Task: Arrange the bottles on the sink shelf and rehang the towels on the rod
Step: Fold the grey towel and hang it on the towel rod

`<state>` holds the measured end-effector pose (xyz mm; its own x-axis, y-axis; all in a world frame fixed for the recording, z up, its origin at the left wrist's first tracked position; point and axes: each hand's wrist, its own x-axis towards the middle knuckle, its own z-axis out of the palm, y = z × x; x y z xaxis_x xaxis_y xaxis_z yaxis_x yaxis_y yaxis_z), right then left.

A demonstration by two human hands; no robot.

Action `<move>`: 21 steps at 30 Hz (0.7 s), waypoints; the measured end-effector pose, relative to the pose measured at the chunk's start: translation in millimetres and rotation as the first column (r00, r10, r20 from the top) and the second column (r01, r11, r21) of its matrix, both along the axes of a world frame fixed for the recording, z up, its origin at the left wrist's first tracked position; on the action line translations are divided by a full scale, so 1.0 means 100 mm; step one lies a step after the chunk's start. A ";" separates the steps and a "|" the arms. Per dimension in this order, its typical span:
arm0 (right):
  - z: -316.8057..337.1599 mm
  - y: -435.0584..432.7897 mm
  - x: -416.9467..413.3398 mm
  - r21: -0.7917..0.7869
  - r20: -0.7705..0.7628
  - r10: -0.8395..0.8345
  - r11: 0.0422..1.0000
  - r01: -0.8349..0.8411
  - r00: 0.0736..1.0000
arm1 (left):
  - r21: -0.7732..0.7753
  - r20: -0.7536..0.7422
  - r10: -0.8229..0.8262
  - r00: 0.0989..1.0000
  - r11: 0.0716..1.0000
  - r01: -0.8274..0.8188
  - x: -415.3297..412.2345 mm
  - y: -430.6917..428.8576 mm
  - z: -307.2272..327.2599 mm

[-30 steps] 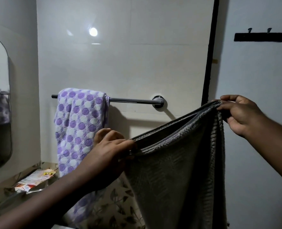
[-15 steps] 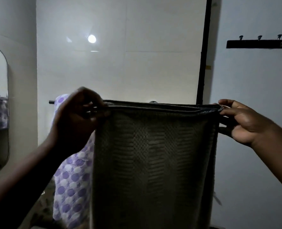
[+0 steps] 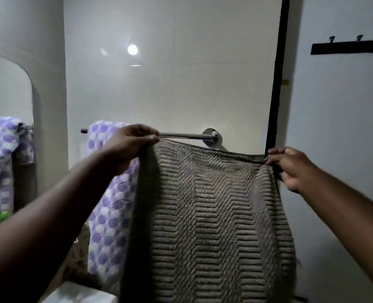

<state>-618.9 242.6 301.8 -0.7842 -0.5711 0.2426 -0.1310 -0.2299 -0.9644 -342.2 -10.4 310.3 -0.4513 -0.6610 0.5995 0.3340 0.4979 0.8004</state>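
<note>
Fingers (image 3: 147,138) of my left hand (image 3: 126,147) and right hand (image 3: 290,169) pinch the top corners of grey ribbed towel (image 3: 214,215), spread near chrome rod (image 3: 181,135), not yet over it. Judged soft, limp; corner hold stretches the edge taut.

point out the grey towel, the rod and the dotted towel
grey towel (image 3: 214,215), head view, middle of ribbed cloth
rod (image 3: 181,135), head view, bare metal stretch
dotted towel (image 3: 109,215), head view, hanging front face
</note>
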 end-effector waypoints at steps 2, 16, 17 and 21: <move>-0.09 -0.18 0.10 -0.002 -0.031 -0.144 0.990 0.144 0.989 | 0.051 0.003 0.081 0.997 0.995 -0.081 -0.20 0.25 -0.11; -0.23 -0.28 0.85 -0.240 -0.447 -0.031 0.967 -0.086 0.894 | -0.085 0.070 0.069 0.995 0.994 -0.063 -0.91 1.30 -0.08; -0.25 -0.21 0.82 -0.229 -0.442 0.040 0.961 -0.155 0.896 | -0.085 0.073 0.045 0.996 0.996 -0.039 -0.93 1.34 -0.06; -0.31 -0.05 0.72 -0.228 -0.492 0.033 0.959 -0.165 0.870 | -0.174 0.085 -0.029 0.996 0.984 0.044 -1.00 1.52 0.01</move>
